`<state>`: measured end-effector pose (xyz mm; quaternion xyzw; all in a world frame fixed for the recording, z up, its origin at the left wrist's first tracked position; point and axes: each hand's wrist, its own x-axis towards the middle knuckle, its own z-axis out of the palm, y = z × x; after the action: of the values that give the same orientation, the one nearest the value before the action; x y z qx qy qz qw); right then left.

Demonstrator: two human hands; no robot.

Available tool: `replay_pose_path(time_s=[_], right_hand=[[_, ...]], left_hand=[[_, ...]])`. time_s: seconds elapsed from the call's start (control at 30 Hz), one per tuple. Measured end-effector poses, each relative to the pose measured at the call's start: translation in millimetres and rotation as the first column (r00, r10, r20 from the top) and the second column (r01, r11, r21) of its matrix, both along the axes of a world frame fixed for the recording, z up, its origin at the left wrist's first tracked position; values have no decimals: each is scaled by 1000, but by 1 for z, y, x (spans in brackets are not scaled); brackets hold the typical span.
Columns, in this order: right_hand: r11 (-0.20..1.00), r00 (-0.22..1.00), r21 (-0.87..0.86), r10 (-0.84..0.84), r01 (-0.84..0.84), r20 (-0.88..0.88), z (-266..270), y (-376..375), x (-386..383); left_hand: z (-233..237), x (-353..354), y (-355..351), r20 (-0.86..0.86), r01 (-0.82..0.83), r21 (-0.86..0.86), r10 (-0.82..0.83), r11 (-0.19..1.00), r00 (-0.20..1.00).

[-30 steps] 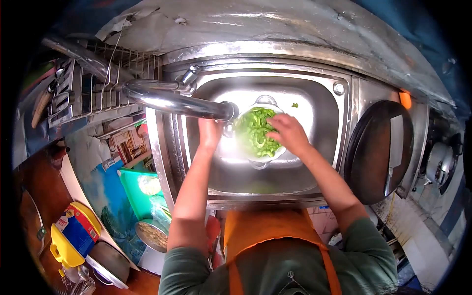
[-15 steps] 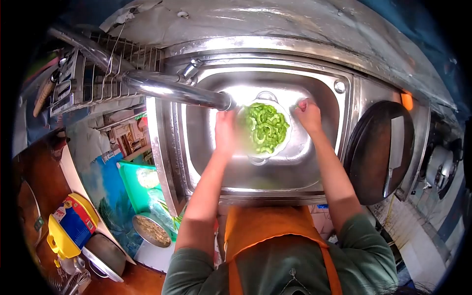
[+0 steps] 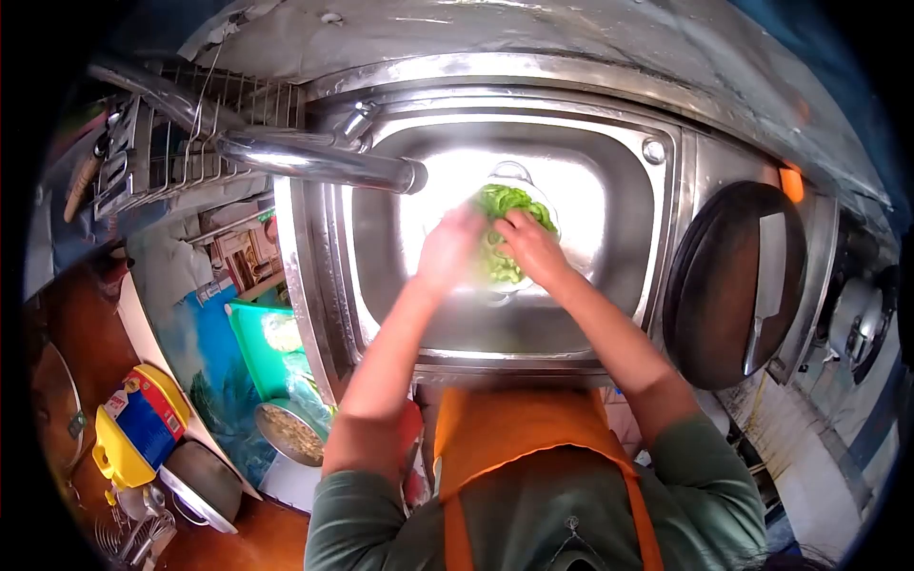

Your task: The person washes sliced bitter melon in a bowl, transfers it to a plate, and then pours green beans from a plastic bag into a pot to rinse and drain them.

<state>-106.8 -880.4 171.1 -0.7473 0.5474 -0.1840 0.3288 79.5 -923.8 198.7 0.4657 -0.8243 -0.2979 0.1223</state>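
Observation:
Chopped green vegetable slices (image 3: 519,202), some of them curved, fill a round, two-handled strainer bowl (image 3: 511,171) in the steel sink (image 3: 495,335). My right hand (image 3: 530,247) reaches over the bowl's right side, its fingers curled down into the slices. Smeared by motion, my left hand (image 3: 451,251) is at the bowl's left side and overlaps its edge in this view. The chrome faucet spout (image 3: 371,171) reaches in from the left, its end above and left of the bowl.
A cleaver (image 3: 769,276) lies on a round dark board (image 3: 700,295) right of the sink. Left stands a wire dish rack (image 3: 205,133). Lower left are a green tray (image 3: 249,347), a pan of food (image 3: 290,433) and a yellow container (image 3: 124,457).
Both hands have come in from the sides of the bowl to the slices. My right hand has moved left and down, and the small reddish thing at its fingers no longer shows.

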Motion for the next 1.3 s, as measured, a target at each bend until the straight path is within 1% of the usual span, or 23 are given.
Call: replay_pose_path(time_s=[0.1,0.17,0.2,0.3,0.33,0.4,0.43,0.5,0.53,0.57,0.6,0.67,0.77,0.87,0.97,1.0,1.1,1.13,1.17,1.2,1.23,1.27,1.3], right_hand=[[999,1000,-37,-25,25,-6,2,2,-1],[998,999,43,-51,51,-5,7,16,-7],[995,998,85,-57,58,-10,11,23,-12],[983,983,166,-99,73,153,17,31,-21],[956,959,219,-234,196,162,30,22,-26],[921,918,58,-389,386,79,32,4,-43],[900,901,-50,-434,434,8,29,-9,-53],[944,964,236,-186,229,-190,5,-34,-75],[918,967,377,-28,125,-252,-6,-48,-80],[884,977,451,-28,122,-209,-14,-55,-82],[844,985,523,-31,116,-169,-19,-60,-84],[763,991,637,-40,114,-130,-29,-63,-87],[606,991,786,-28,123,-134,-33,-65,-78],[705,998,709,3,39,-58,-61,-54,-84],[805,996,593,63,-14,-63,-62,-46,-90],[797,996,603,53,5,-78,-58,-41,-91],[764,997,642,-30,70,-72,-11,-15,-97],[813,995,576,-41,84,-87,9,3,-101],[869,995,489,-33,72,-89,33,13,-101],[835,996,548,-81,55,24,58,24,-102],[841,997,535,-65,80,-46,97,33,-93],[741,990,657,-124,135,-64,132,39,-82],[741,985,661,-174,122,13,160,48,-69]], left_hand=[[8,-15,34,127,44,-43,-39,998,991],[-4,-15,49,164,71,-132,-49,989,985],[-7,-18,53,101,22,-169,-5,985,995],[-11,-15,57,45,-27,-114,32,993,998],[10,-16,50,72,-93,-70,98,993,993],[47,-14,37,135,-235,9,232,972,963],[25,-1,42,87,-416,-58,420,907,903],[5,21,50,199,-566,-6,556,824,807],[6,25,50,353,-544,159,467,824,811],[5,28,50,482,-523,332,335,785,810],[-1,28,53,491,-480,367,272,797,827],[-54,36,68,415,-445,370,283,816,865],[-48,26,64,400,-456,409,294,791,868],[9,14,56,399,-433,425,265,795,878],[31,8,60,382,-470,339,338,815,860],[30,8,60,365,-476,328,356,816,860],[35,15,63,343,-498,330,390,802,855],[31,21,73,237,-505,301,449,809,862],[46,25,78,229,-430,256,378,866,897],[76,27,79,274,-463,331,385,823,881],[102,35,84,302,-440,362,344,822,889],[125,47,90,263,-418,399,334,816,905],[151,63,101,138,-395,365,371,843,918]])
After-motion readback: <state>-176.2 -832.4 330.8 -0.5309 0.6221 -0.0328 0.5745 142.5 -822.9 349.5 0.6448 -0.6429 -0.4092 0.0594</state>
